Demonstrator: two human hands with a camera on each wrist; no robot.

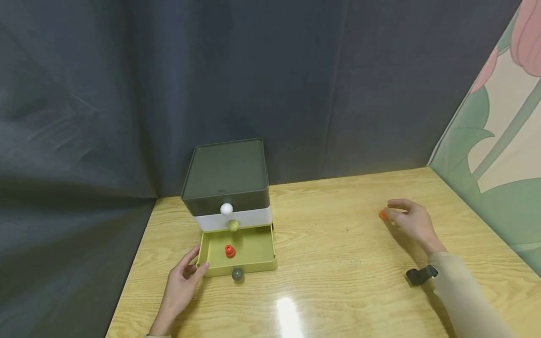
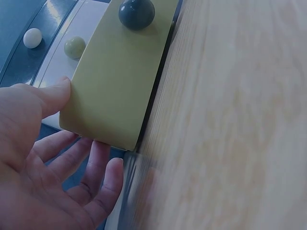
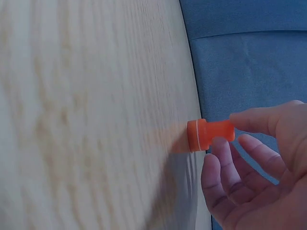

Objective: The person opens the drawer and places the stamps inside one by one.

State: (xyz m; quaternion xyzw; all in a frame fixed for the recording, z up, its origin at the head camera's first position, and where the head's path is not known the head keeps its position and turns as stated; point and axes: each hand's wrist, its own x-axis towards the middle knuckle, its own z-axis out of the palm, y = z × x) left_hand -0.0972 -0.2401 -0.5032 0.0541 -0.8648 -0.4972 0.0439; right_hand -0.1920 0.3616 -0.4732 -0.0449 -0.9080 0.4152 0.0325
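The low desktop drawer unit has its bottom green drawer (image 1: 253, 267) pulled out. My left hand (image 1: 179, 286) holds that drawer's front left corner, thumb on the upper edge and fingers along the side and underneath. Inside the drawer lies a small red knob-shaped piece (image 1: 230, 251). Far to the right, my right hand (image 1: 412, 221) pinches a small orange piece (image 3: 211, 135) by its narrow stem. Its wider round base, ringed by a thin white line, faces the tabletop, close over it.
Above the open drawer sit a white drawer (image 1: 253, 217) with a green knob and a dark top drawer (image 1: 249, 201) with a white knob. A dark curtain (image 1: 296, 94) hangs behind the wooden table (image 1: 329, 263). A flower-patterned panel (image 1: 507, 178) borders the right side.
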